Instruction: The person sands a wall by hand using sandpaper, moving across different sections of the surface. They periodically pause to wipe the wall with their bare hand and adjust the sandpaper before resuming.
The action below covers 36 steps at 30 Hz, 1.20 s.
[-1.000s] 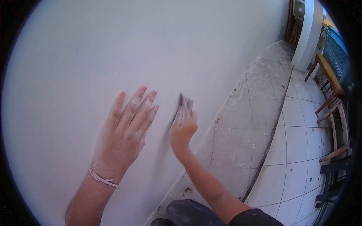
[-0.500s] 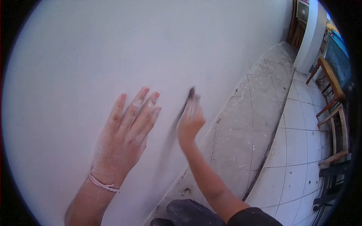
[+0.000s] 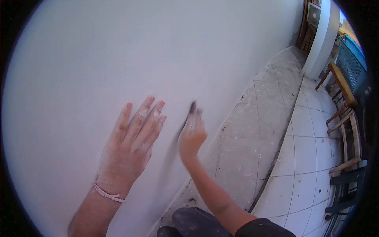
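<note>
Head view, left hand (image 3: 128,148): fingers spread, palm flat on the white wall (image 3: 158,51), pink wristband (image 3: 108,193) at the wrist.
Right hand (image 3: 191,138): grip pressed together around a small dark tool (image 3: 192,107), blurred, its tip against the wall just beside the left hand.
Floor (image 3: 256,130): speckled tiles below the wall.

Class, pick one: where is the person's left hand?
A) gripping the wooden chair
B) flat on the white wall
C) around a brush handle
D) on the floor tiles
B: the left hand lies open, palm against the white wall, holding nothing; the right hand grips a small dark object beside it.
</note>
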Available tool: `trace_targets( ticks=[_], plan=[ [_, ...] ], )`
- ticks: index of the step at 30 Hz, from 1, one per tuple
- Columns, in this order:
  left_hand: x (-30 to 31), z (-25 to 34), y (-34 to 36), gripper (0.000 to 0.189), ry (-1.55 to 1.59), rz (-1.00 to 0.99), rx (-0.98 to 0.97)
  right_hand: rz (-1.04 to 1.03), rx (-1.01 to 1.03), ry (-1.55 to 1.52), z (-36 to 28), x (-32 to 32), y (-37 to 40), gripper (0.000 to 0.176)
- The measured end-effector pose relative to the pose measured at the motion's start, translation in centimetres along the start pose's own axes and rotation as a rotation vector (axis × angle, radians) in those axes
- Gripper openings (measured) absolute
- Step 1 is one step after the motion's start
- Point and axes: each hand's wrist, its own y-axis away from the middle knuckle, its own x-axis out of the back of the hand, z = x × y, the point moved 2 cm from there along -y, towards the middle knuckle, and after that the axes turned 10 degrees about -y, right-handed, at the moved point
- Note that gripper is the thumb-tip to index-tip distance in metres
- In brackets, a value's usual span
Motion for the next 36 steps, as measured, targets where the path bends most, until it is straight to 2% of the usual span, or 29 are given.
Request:
trace_targets(
  ticks=[1,4,7,11,14,16,19,21,23,25,28,31,34,36],
  plan=[
    [-0.1,0.0,-0.1,0.053,-0.006,0.01,0.008,0.013,0.131,-0.033,-0.5,0.3,1.0,0.034],
    [-0.4,0.6,0.2,0.052,-0.006,0.008,0.003,0.025,-0.007,0.012,0.9,-0.6,-1.0,0.035],
    [-0.5,0.4,0.2,0.05,0.0,0.006,0.005,-0.096,-0.41,0.077,0.0,-1.0,-6.3,0.036],
    [-0.3,0.3,0.1,0.051,-0.013,0.008,-0.005,0.016,0.07,-0.047,-2.0,-0.3,0.1,0.036],
    [-0.6,0.6,0.4,0.054,-0.049,-0.008,-0.024,-0.057,-0.14,-0.065,0.6,-0.7,-2.7,0.037],
    [-0.8,0.5,0.7,0.057,-0.043,-0.014,-0.038,-0.154,-0.57,-0.231,1.5,-0.1,-8.3,0.035],
    [-0.6,0.4,0.5,0.061,-0.03,-0.023,-0.025,-0.044,-0.778,-1.002,3.5,2.2,-7.5,0.036],
    [-0.4,0.3,0.4,0.065,-0.051,-0.028,-0.02,0.02,-0.855,-1.038,2.6,7.1,-3.4,0.033],
    [-0.5,0.8,-0.1,0.069,-0.077,-0.015,-0.007,0.247,-1.066,-1.19,3.3,11.4,1.1,0.03],
    [-0.4,1.8,-1.3,0.072,-0.084,0.018,0.021,0.471,-1.348,-1.144,6.2,15.9,7.1,0.028],
    [-2.3,4.2,-4.8,0.077,-0.107,0.051,-0.034,0.49,-1.527,-1.143,7.3,18.2,13.1,0.03],
    [-5.7,8.4,-8.5,0.076,-0.111,0.1,-0.042,0.372,-1.542,-1.247,1.7,17.6,10.2,0.035],
    [-7.2,11.1,-9.9,0.073,-0.117,0.089,-0.072,0.15,-1.3,-1.241,-2.6,18.7,6.6,0.038],
    [-7.4,11.8,-10.2,0.071,-0.119,0.095,-0.073,0.084,-1.243,-1.199,-3.1,20.2,3.9,0.038]
  ],
)
